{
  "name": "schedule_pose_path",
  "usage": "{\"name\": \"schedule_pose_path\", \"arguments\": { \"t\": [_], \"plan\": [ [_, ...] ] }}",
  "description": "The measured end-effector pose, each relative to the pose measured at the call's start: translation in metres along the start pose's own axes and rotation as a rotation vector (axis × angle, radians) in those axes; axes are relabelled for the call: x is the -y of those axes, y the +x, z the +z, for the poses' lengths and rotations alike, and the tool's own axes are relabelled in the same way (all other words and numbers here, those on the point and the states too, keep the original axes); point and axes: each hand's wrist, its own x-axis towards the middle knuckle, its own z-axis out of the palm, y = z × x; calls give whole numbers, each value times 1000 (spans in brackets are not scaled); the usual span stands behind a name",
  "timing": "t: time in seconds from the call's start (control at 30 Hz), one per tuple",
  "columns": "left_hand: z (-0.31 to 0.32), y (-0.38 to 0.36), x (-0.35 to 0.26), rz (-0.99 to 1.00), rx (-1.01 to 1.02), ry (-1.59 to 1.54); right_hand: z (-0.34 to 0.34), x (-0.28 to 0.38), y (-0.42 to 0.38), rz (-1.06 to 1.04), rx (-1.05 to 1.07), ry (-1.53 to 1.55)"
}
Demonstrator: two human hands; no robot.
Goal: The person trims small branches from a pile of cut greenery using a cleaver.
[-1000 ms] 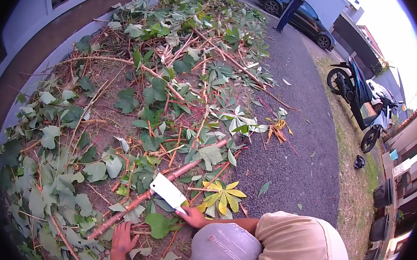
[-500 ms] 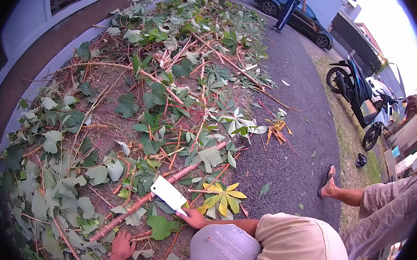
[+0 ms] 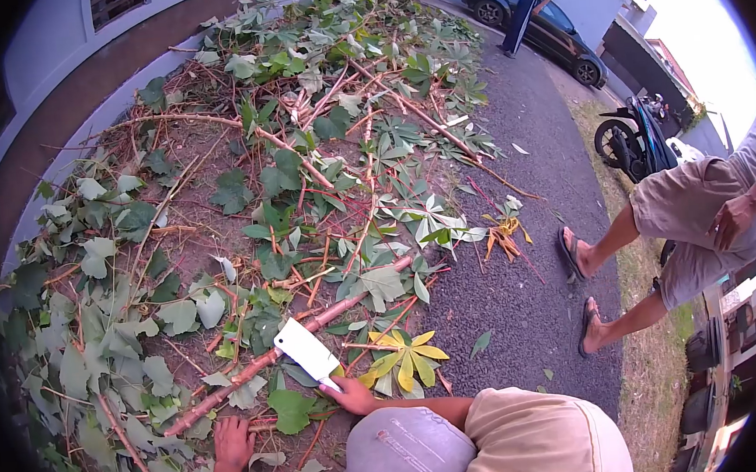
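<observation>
My right hand (image 3: 352,396) is closed around the handle of a cleaver (image 3: 305,350). The pale blade lies across a thick brown branch (image 3: 231,394) on the ground. To the left, near the lower end of that branch, my left hand (image 3: 232,440) rests palm down with its fingers apart, close to a thin stem. Between my hands is a bright green leaf (image 3: 290,410). A yellow leaf (image 3: 406,357) lies right of the cleaver. A grey cap (image 3: 408,451) and a tan shirt (image 3: 546,439) fill the bottom edge.
Cut branches and leaves (image 3: 282,174) cover the ground beside a wall (image 3: 46,62). Bare legs in sandals (image 3: 611,250) stand on the asphalt (image 3: 532,313) at the right. Farther off are another person (image 3: 524,17), a dark car (image 3: 557,35) and a motorcycle (image 3: 639,139).
My left hand has spread its fingers and turned slightly. The cleaver has hardly moved. At the right, the person in shorts has stepped farther into view. The distant person's legs have shifted.
</observation>
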Motion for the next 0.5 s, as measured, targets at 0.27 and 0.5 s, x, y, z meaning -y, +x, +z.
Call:
{"name": "schedule_pose_path", "arguments": {
  "t": [0.27,0.5],
  "plan": [
    [-6,-5,-2,-131,156,-69,0,-3,5,-60,-20,84],
    [-60,-5,18,-65,48,-384,-29,19,6,79,55,507]
  ]
}}
